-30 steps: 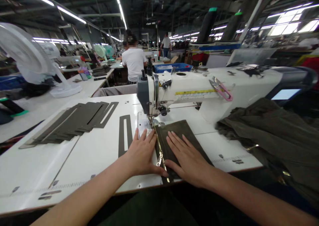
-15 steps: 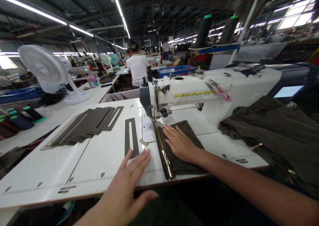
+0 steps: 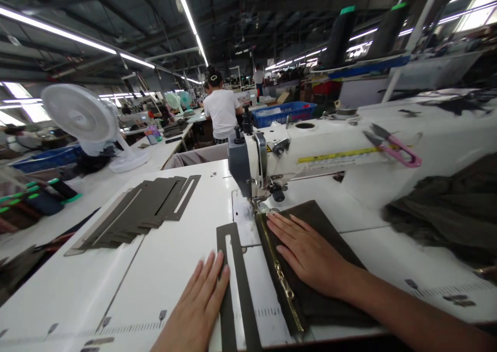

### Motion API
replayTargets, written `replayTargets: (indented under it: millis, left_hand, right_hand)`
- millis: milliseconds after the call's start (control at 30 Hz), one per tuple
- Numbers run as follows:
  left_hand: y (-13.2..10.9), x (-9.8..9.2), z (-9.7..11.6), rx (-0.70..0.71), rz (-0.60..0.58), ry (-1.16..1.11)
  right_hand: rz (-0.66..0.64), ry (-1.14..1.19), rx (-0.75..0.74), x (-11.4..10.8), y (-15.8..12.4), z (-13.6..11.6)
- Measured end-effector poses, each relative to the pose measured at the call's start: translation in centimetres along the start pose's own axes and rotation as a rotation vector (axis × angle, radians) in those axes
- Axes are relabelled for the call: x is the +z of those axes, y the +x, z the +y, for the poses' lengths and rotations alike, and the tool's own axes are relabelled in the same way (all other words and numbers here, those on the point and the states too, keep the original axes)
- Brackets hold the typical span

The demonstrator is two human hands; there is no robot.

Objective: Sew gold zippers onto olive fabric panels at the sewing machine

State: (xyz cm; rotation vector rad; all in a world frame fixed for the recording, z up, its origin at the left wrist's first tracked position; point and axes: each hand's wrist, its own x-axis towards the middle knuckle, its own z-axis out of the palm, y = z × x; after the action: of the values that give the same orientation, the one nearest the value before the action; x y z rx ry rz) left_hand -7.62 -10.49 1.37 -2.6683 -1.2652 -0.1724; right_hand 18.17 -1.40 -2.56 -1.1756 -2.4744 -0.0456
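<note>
My left hand [image 3: 198, 303] lies flat on the white sewing table [image 3: 116, 295], its fingertips at the edge of a long slotted olive strip [image 3: 235, 290]. My right hand [image 3: 306, 253] presses flat on an olive fabric panel [image 3: 322, 228], which has a brass zipper [image 3: 281, 274] along its left edge. The panel's far corner sits just in front of the sewing machine's presser foot [image 3: 261, 205]. The hand hides the panel's middle.
The white sewing machine head [image 3: 264, 160] stands beyond the panel, with pink-handled thread snips [image 3: 396, 149] on its arm. A stack of slotted olive strips [image 3: 143, 212] lies to the left, and bunched olive cloth [image 3: 438, 212] lies to the right. A co-worker [image 3: 222, 108] sits beyond.
My left hand has moved up from the table's front edge to the slotted strip, and the strip now lies nearer me. My right hand stays on the panel. The whole view has shifted.
</note>
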Motion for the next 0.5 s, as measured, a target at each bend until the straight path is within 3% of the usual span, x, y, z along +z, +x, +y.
replayTargets:
  millis: [167,333,500]
  left_hand:
    - [1.3,0.8,-2.0,0.013,0.067,-0.127]
    - [4.2,1.6,-3.9,-0.034,0.116,-0.222]
    - [6.0,1.6,-3.6,-0.139,0.349,-0.349]
  right_hand:
    - [-0.033,-0.029,0.012,-0.2,0.4,0.0]
    - [-0.003,-0.014,0.011,-0.4,0.6,0.0]
    - [0.053,0.061,-0.041,-0.5,0.0,-0.3]
